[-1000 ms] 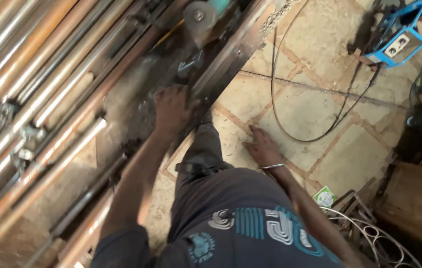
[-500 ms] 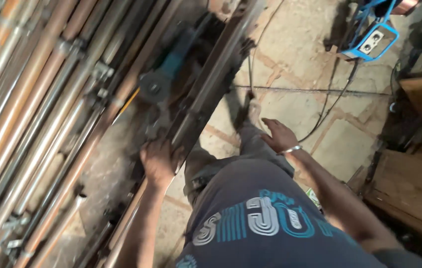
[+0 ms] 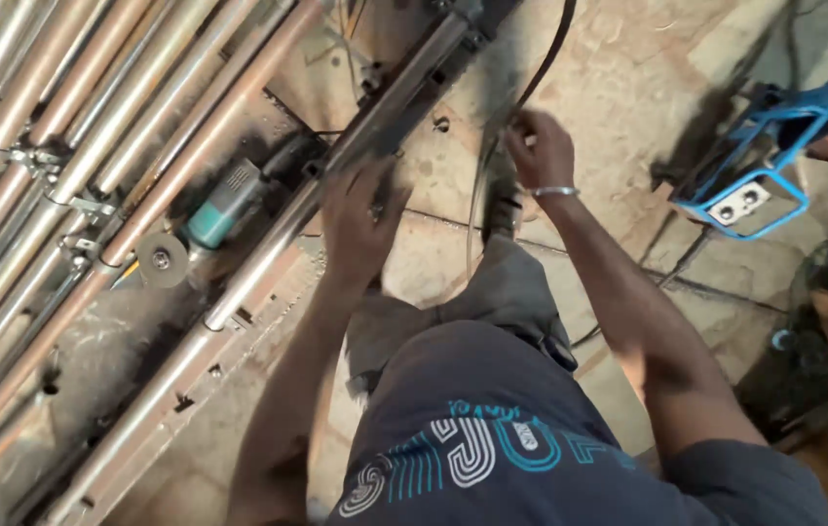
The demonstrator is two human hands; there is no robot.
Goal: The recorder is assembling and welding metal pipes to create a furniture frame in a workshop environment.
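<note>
- Nearest the camera, the dark printed shirt and grey trousers of the person, bent over the stone floor.
- Up from there, the left hand comes down flat, fingers spread wide, palm on the long steel rail. It presses rather than wraps; the fingertips are partly lost in blur, so whether any curl under the edge I cannot tell.
- That rail is the piece in hand: it runs on a diagonal, from low at the left up to high right of centre, and it lies directly under the left hand, which is the nearer of the two.
- Across to the right hand, with a metal bangle at the wrist. Its fingers are pinched together at a black cable that loops up the floor; it looks like a light grip, not a fist.
- Just left of the rail, a teal angle grinder lies on its side, disc toward the lower left, lying crosswise to the rail and near the left hand but not touched.
- Farther left, a rack of rusty pipes running the same diagonal.
- Far right, a blue metal frame on the floor, well apart from both hands.
</note>
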